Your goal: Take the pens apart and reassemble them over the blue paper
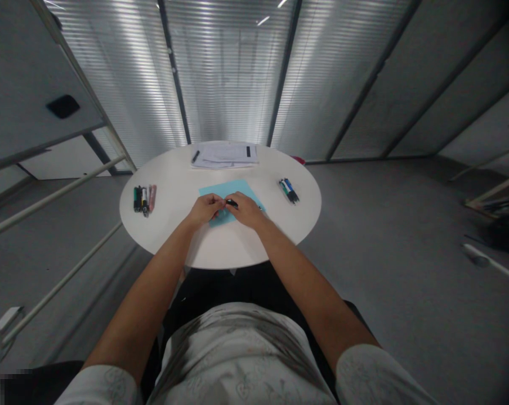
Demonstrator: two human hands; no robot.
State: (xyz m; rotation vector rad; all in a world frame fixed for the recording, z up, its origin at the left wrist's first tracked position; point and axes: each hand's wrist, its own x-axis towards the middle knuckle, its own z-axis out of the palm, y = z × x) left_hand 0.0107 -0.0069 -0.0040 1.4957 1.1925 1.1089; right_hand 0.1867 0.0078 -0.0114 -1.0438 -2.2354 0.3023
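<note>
My left hand [206, 208] and my right hand [245, 209] meet over a light blue sheet [224, 188] on the round white table. Between them is a short black pen [231, 203], partly covered by my fingers. The fingers of my right hand are closed around it, and the pinched fingertips of my left hand are at its left end. Just right of my right hand, a small dark tip shows at the sheet's edge; I cannot tell whether it belongs to the same pen.
Several pens and markers [144, 199] lie at the left of the table [170, 169]. Several blue, green and black pens [289, 191] lie at the right. A stack of printed papers [224, 154], with a dark pen on it, is at the back. A pale metal frame [56, 194] stands left.
</note>
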